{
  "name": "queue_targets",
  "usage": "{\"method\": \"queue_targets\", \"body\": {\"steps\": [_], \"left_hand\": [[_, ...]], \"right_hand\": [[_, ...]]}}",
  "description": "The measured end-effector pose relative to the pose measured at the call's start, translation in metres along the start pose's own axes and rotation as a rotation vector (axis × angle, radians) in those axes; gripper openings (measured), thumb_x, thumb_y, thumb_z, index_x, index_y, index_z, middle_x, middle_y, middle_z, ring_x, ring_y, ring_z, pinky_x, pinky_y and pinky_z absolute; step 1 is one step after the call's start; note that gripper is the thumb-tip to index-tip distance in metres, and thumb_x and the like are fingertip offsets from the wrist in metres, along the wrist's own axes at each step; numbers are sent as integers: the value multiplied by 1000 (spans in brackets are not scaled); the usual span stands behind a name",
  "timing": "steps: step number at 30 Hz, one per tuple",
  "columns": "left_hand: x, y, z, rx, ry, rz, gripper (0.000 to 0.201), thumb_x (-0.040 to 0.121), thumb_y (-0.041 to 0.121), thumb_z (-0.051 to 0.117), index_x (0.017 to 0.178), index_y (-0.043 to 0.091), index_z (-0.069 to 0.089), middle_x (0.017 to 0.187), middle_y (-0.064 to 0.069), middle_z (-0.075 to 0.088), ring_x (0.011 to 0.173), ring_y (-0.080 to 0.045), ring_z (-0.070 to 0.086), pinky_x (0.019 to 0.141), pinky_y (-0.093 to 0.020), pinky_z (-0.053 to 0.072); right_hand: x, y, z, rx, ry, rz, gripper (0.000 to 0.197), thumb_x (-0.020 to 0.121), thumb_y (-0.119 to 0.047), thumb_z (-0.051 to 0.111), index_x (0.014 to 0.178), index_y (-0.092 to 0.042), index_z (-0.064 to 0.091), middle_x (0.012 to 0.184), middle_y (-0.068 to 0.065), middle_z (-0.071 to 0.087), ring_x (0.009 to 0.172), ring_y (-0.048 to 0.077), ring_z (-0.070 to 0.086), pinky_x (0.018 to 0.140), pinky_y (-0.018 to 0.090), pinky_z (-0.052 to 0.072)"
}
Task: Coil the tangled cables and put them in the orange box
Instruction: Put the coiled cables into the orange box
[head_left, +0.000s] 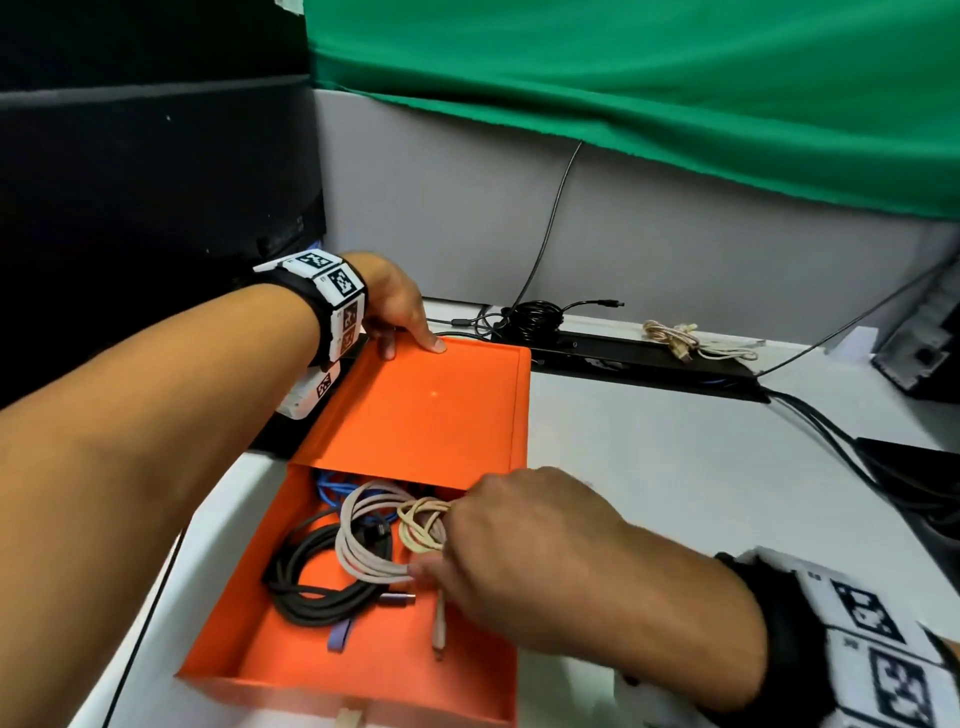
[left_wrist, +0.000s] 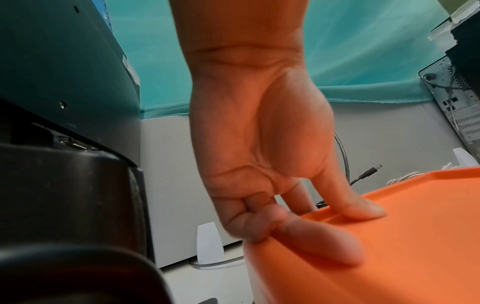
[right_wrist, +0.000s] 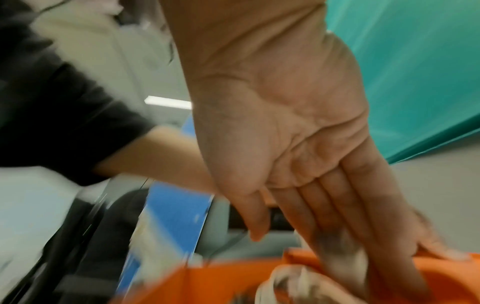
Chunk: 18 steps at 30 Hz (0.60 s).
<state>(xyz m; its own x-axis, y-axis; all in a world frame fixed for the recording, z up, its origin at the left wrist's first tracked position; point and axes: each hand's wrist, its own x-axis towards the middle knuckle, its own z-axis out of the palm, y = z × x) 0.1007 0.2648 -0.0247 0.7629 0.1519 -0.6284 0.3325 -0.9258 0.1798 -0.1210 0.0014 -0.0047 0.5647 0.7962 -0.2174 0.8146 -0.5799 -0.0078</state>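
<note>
- head view: the orange box (head_left: 291, 649) sits at lower centre on the white desk (head_left: 675, 441), its lid (head_left: 426, 410) tilted up and back. the left hand (head_left: 395, 306), upper left of centre, pinches the lid's far edge, thumb on top. the right hand (head_left: 519, 540), lower centre right, reaches into the box with fingers over a pale pink coil (head_left: 358, 545) and a cream coil (head_left: 421, 525); whether it grips them or only pushes them i cannot tell here. a black coil (head_left: 311, 577) and a blue cable (head_left: 332, 491) already lie inside. the step in hand looks like seating a coiled cable. at the upper right of the desk a beige cable bundle (head_left: 680, 338) and a black cable bundle (head_left: 535, 314) lie outside the box.
- left wrist view: thumb and one finger lie pressed on the lid's top surface at lower right, the other fingers curled behind its edge, so this hand is clamped on the lid.
- right wrist view: blurred; fingers extend straight and together, down into the box at the bottom edge, resting on pale cable, so the hand reads as flat, not closed.
- next move, as i judge it: lift the right hand out without dragging the coils, then fetch the loose bundles while the lid is held up.
</note>
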Motion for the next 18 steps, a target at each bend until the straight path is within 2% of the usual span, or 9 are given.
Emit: {"method": "queue_targets", "body": {"steps": [1, 3, 5, 7, 10, 12, 14, 16, 18], "left_hand": [[0, 0, -1, 3, 3, -6, 62, 74, 63, 77, 112, 15, 74, 119, -14, 73, 67, -16, 62, 64, -27, 42], [5, 0, -2, 3, 21, 15, 49, 84, 55, 72, 110, 14, 74, 114, -15, 74, 62, -13, 64, 60, -24, 40], [3, 2, -2, 4, 12, 24, 41, 89, 51, 69, 108, 14, 74, 103, -8, 74, 57, -10, 64, 58, -23, 40], [1, 2, -3, 3, 16, 38, 39, 91, 49, 68, 108, 15, 74, 96, -3, 75, 55, -8, 65, 59, -22, 41], [5, 0, -3, 17, 15, 53, 45, 88, 53, 69, 108, 14, 75, 105, -11, 77, 57, -11, 65, 58, -23, 41], [8, -2, -3, 18, 10, 58, 44, 87, 54, 70, 106, 15, 75, 103, -10, 77, 57, -12, 66, 56, -23, 41], [9, -2, -4, 13, 10, 62, 40, 88, 52, 69, 104, 16, 75, 97, -7, 77, 56, -11, 67, 54, -22, 41], [9, -1, -5, 7, 2, 65, 39, 89, 52, 69, 103, 16, 75, 96, -8, 77, 56, -11, 66, 53, -21, 40], [10, -1, -5, -7, -3, 67, 35, 89, 50, 69, 100, 17, 75, 89, -2, 77, 56, -10, 67, 53, -21, 41]], "right_hand": [[0, 9, -13, 29, 40, 25, 46, 102, -56, 39, 77, -19, 51, 70, 3, 48, 71, 31, 51, 66, 36, 43], [5, 41, -35, 12, 164, 124, 54, 99, -63, 40, 75, -17, 55, 70, 2, 48, 72, 29, 50, 63, 34, 36], [25, 88, -52, 39, 297, 258, 52, 98, -58, 47, 69, -16, 54, 71, 4, 52, 74, 32, 53, 63, 34, 36], [57, 161, -48, 26, 364, 428, 43, 97, -49, 53, 72, -15, 54, 76, 10, 55, 78, 35, 55, 67, 35, 42], [98, 270, -17, 19, 303, 685, 21, 95, -34, 57, 87, -14, 58, 101, 16, 67, 89, 38, 59, 79, 39, 52], [109, 322, 6, 33, 254, 784, 22, 95, -29, 58, 107, -11, 63, 116, 16, 67, 100, 37, 63, 84, 41, 53], [114, 353, 24, 41, 213, 803, 35, 97, -32, 56, 124, -11, 60, 126, 17, 63, 112, 38, 62, 92, 43, 53], [119, 368, 37, 57, 151, 773, 40, 97, -37, 56, 128, -13, 58, 128, 17, 63, 116, 37, 61, 97, 41, 50], [124, 375, 44, 52, 108, 725, 36, 97, -35, 59, 127, -15, 59, 126, 15, 65, 115, 35, 61, 96, 38, 49]]}}
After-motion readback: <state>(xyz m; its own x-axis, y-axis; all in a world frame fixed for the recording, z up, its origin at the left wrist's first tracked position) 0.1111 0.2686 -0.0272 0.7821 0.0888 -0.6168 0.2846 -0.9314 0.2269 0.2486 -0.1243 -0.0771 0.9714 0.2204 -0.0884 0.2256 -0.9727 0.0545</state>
